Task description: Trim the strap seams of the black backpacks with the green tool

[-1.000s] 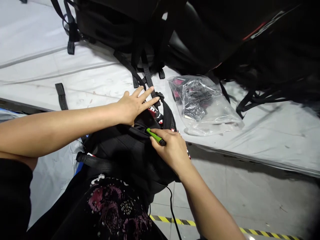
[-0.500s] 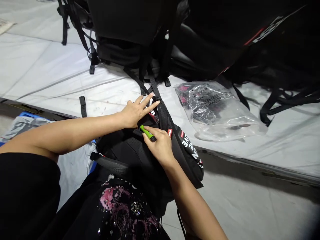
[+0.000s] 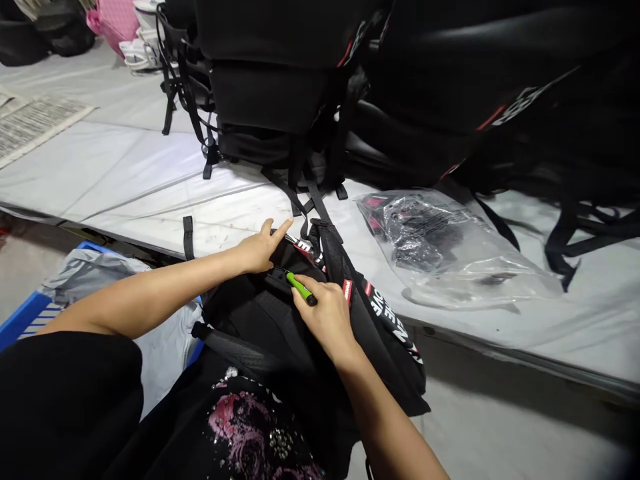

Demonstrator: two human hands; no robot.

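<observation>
A black backpack (image 3: 300, 347) with white lettering and a red tag lies across my lap and against the table edge. My right hand (image 3: 327, 313) is closed around a green tool handle (image 3: 301, 288) with a black end, and its thin tip points left at the bag's top seam. Resting at the bag's upper edge, my left hand (image 3: 263, 248) has its thumb and index finger spread. Part of its palm side and the other fingers are hidden. A strap (image 3: 327, 230) runs up from the bag onto the white table.
Black backpacks (image 3: 280, 87) stand along the back of the white-covered table (image 3: 125, 173). A clear plastic bag (image 3: 445, 247) with dark items lies right of my hands. A blue crate (image 3: 30, 317) with grey plastic stands below left. Pink and white items sit at the far left back.
The view has shifted, so most things appear lower and more of the back left shows. My left hand's fingers have drawn back from the strap. A thin tip now shows beyond the green handle.
</observation>
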